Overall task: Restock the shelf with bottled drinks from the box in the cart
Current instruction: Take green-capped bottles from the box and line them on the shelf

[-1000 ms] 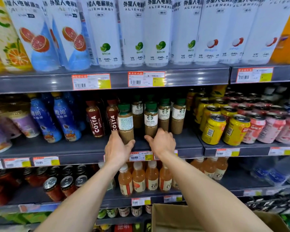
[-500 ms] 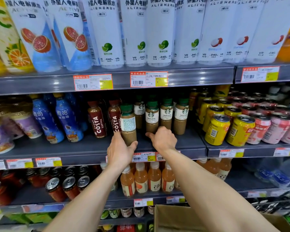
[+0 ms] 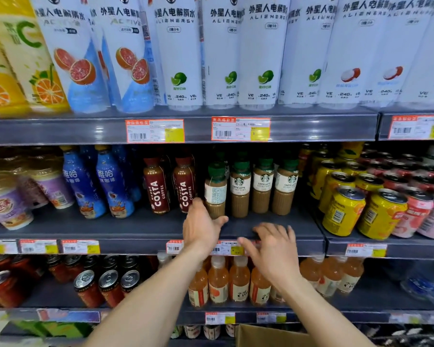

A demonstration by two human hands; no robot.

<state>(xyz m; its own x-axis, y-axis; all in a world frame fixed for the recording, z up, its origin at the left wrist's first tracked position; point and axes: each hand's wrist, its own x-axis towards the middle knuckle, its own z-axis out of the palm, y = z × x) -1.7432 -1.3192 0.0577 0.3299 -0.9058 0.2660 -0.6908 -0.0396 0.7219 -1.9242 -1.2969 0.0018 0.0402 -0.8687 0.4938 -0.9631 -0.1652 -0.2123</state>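
Four Starbucks latte bottles stand in a row on the middle shelf (image 3: 273, 222). The leftmost bottle (image 3: 215, 189) is turned with its back label outward. My left hand (image 3: 201, 227) is at this bottle's base, fingers straight up along its left side and thumb stretched out under its front. It touches the bottle without a firm grip. My right hand (image 3: 273, 246) hovers over the shelf's front edge with fingers spread, holding nothing, below the second latte bottle (image 3: 240, 189). A corner of the cardboard box (image 3: 263, 335) shows at the bottom.
Two Costa coffee bottles (image 3: 158, 189) stand just left of the lattes and yellow cans (image 3: 342, 210) to the right. Tall white drink bottles (image 3: 221, 51) fill the shelf above. Orange tea bottles (image 3: 218, 281) and dark cans (image 3: 109, 284) sit on the shelf below.
My right hand has let go of the second latte bottle and drawn back to the shelf edge, opening. My left hand has loosened at the leftmost bottle. The camera has moved closer.
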